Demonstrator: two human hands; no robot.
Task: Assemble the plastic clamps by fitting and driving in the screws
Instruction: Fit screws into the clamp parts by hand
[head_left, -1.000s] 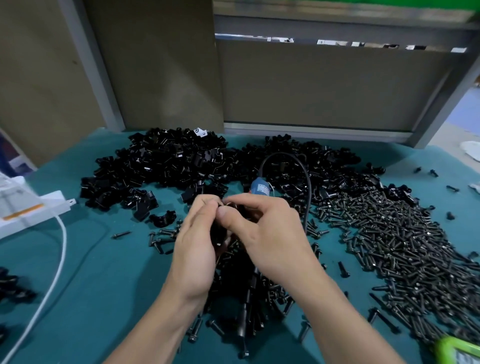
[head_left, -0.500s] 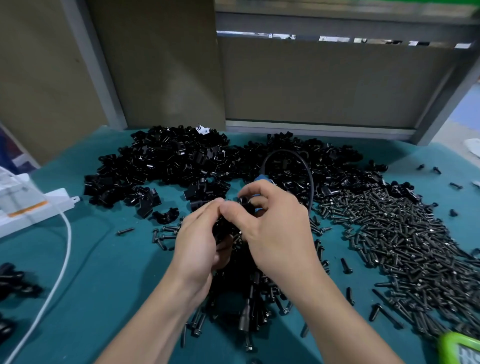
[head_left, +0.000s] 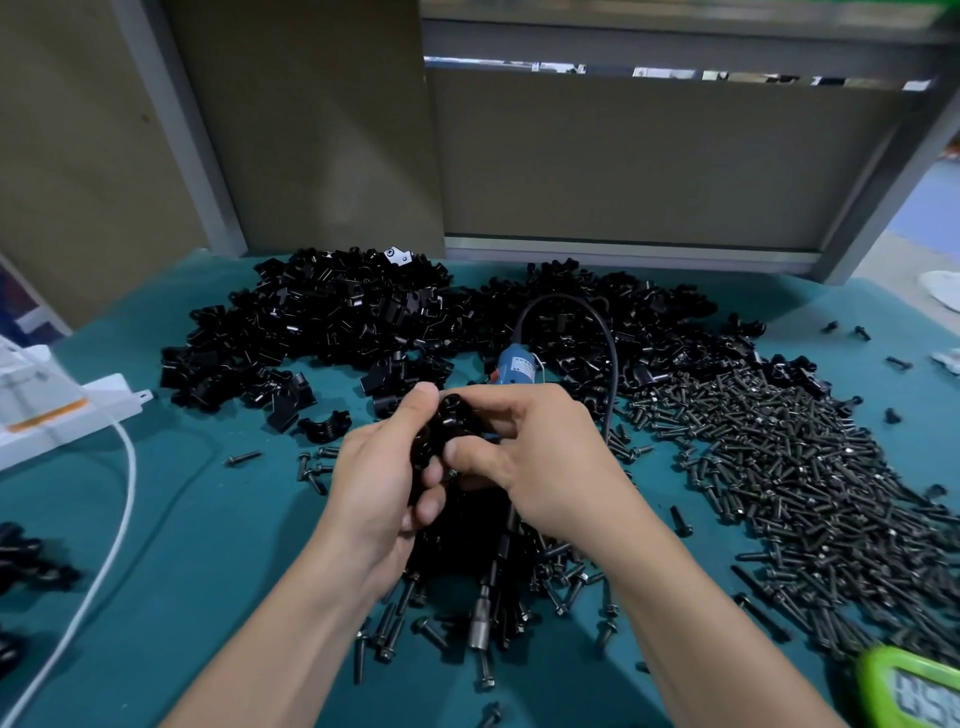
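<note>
**Clamp held in both hands over a teal mat**

A black clamp (head_left: 453, 427) sits at the middle of the view, raised above the table and gripped from both sides. The left hand (head_left: 382, 493) curls its fingers round the clamp's left side, thumb on top. The right hand (head_left: 540, 462) pinches the right side between thumb and bent fingers. Most of the clamp is hidden by the fingers.

Under the hands lies a driver (head_left: 480, 618), its metal tip pointing to 6 o'clock and its blue body at 12 o'clock. Its black cord (head_left: 605, 338) loops up to 1 o'clock. The blue body carries a label too small to read.

The parts lie loose on the mat (head_left: 182, 597). A wide heap of clamps (head_left: 337, 322) runs from 10 to 1 o'clock, and a heap of screws (head_left: 805, 493) fills 3 to 4 o'clock. More screws are scattered around the driver.

At 9 o'clock a white box (head_left: 62, 415) with an orange stripe sits at the edge, and a white cable (head_left: 124, 483) curves down from beside it. At 5 o'clock is a green timer (head_left: 914, 691); its digits are blurred and cut off.

Beige panels (head_left: 649, 156) in grey frames stand behind the table.
</note>
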